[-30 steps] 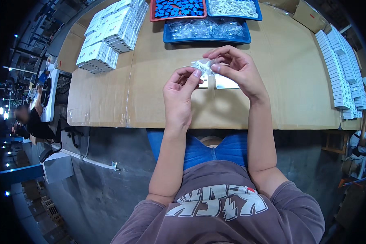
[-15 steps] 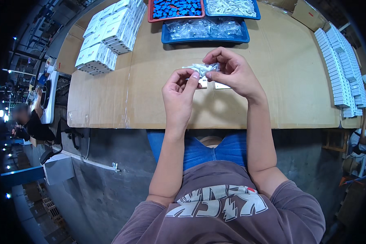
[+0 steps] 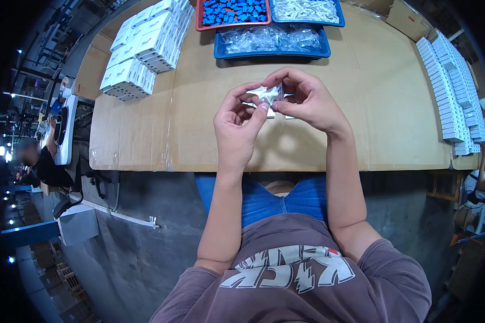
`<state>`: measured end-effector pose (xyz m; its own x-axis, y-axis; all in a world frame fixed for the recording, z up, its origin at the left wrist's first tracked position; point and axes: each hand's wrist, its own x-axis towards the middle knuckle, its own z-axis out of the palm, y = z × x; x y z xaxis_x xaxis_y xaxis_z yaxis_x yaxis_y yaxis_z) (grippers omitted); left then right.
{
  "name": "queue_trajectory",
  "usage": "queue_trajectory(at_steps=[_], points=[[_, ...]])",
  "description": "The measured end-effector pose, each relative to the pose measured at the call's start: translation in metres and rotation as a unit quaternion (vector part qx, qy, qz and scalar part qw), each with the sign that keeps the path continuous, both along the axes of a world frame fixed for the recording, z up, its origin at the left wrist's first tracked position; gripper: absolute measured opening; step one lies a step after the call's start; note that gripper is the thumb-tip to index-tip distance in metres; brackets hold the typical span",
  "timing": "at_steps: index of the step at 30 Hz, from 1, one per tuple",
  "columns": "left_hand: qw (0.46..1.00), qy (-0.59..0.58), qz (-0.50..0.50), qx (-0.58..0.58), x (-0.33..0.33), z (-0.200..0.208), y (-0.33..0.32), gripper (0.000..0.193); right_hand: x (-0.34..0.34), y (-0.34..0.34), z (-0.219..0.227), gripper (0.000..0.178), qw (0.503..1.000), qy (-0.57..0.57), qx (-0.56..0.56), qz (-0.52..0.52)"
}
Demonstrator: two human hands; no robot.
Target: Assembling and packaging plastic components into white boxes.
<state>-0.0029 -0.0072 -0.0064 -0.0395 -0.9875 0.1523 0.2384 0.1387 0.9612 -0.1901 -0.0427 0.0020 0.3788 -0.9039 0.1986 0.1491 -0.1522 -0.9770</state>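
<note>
Between my two hands, above the table, is a small clear plastic bag [image 3: 271, 95] with white pieces inside. My left hand [image 3: 239, 114] pinches its left side with thumb and fingers. The right hand [image 3: 310, 101] grips the bag's right side, forefinger and thumb curled round it. Just below the bag, a flat white box [image 3: 290, 117] shows in part on the table; my hands hide most of it.
A red tray [image 3: 200, 25] of blue parts, a blue tray [image 3: 341, 22] of white parts and another blue tray [image 3: 272, 54] of clear bags stand at the back. White boxes are stacked at left [image 3: 126, 78] and right [image 3: 444, 97]. Someone in black [image 3: 48, 169] sits far left.
The bag of white pieces has turned and bunched up between my fingers. My left fingers have shifted up and closer to the right hand.
</note>
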Motion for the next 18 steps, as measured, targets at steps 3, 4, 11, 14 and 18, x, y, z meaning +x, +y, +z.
queue_trajectory(at_steps=[3,4,11,14,18], points=[[1.0,-0.006,0.02,0.0,-0.0016,-0.0017,0.0003,0.033,0.0046,0.0034,0.0047,0.039,1.0,-0.013,-0.01,-0.001],[1.0,-0.006,0.019,-0.001,-0.002,-0.0007,0.0004,0.033,0.0053,0.0032,0.0062,0.039,1.0,-0.009,-0.018,-0.008],[0.998,-0.04,0.042,-0.039,-0.0018,-0.0013,0.002,0.029,0.0053,-0.001,0.0004,0.032,0.999,-0.024,0.035,-0.022],[0.996,-0.064,0.047,-0.048,-0.0039,0.0004,-0.001,0.029,0.0047,-0.003,-0.0001,0.027,0.999,0.0,0.025,-0.039],[0.997,-0.053,0.052,-0.026,0.0009,-0.0062,-0.0044,0.03,0.0048,-0.0019,0.0008,0.027,0.999,0.028,0.019,-0.024]])
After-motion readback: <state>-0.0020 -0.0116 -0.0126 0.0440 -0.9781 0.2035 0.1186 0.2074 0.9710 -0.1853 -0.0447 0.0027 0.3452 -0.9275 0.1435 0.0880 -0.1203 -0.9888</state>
